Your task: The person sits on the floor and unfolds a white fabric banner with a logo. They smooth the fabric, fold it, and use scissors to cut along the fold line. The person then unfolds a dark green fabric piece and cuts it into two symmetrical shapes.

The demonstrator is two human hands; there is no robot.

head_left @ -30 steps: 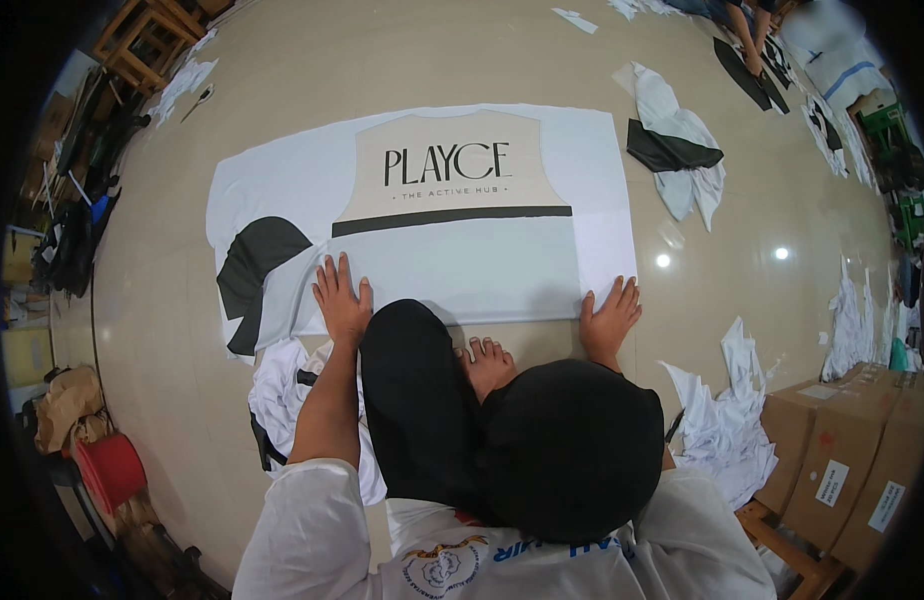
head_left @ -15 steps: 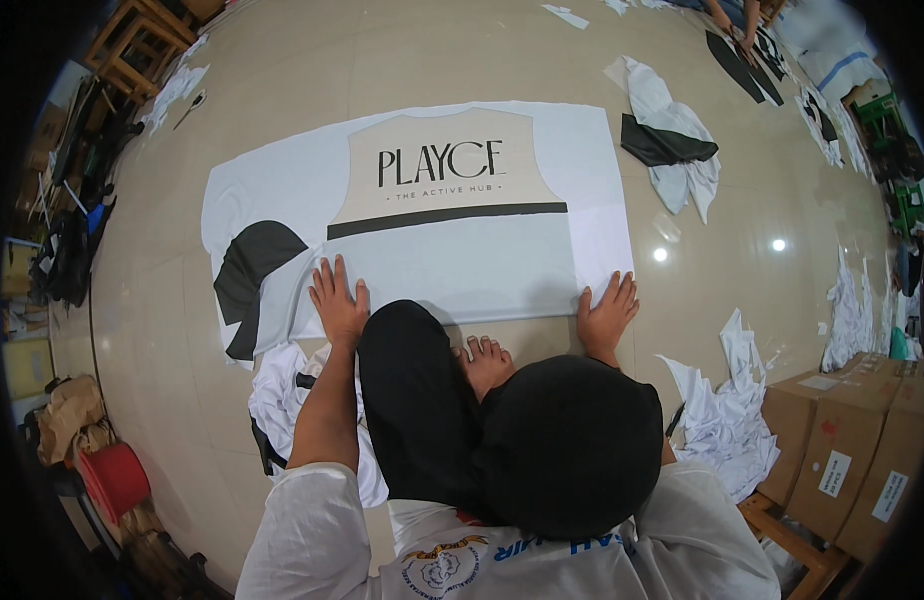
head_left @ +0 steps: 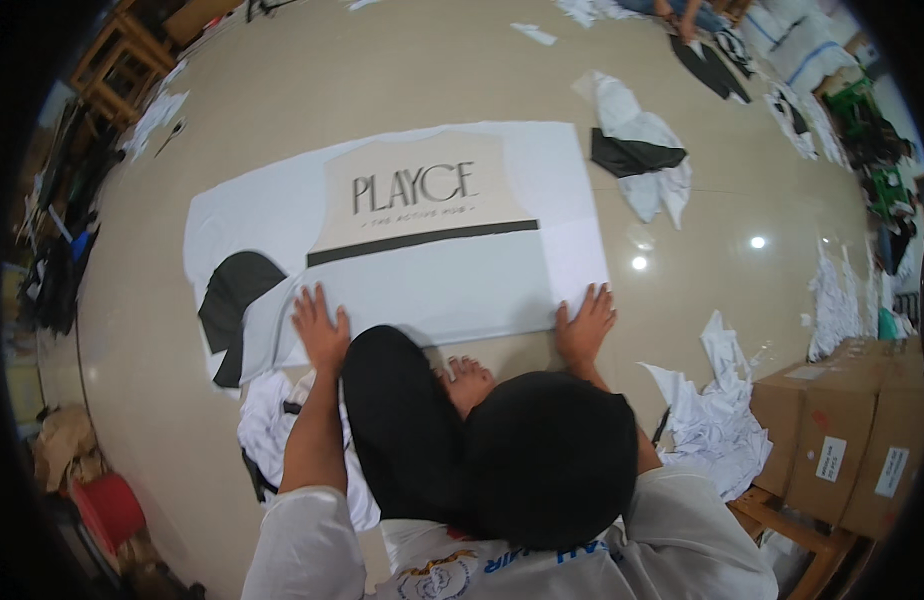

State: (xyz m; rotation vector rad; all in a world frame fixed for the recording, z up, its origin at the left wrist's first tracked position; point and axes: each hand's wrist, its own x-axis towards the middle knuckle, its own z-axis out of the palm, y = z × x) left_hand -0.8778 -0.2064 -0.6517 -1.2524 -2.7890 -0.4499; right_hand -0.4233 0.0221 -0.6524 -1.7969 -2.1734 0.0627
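Note:
A white fabric sheet lies spread on the floor before me. On it is a printed garment panel, beige at the top with dark lettering, then a black stripe, then pale grey. My left hand rests flat with fingers spread on the near left of the pale grey part. At the sheet's near right corner, my right hand presses down, its fingers also stretched out. Left of my left hand, a black and grey cloth piece lies folded over the sheet. Neither hand holds anything.
Crumpled white cloth lies by my left forearm, more scraps to the right. A white and black piece lies beyond the sheet. Cardboard boxes stand at right, a red round container at left. Another person's hands handle dark cloth.
The whole view has shifted, so the scene sits slightly lower and further left. Both hands stay flat at the same places on the fabric.

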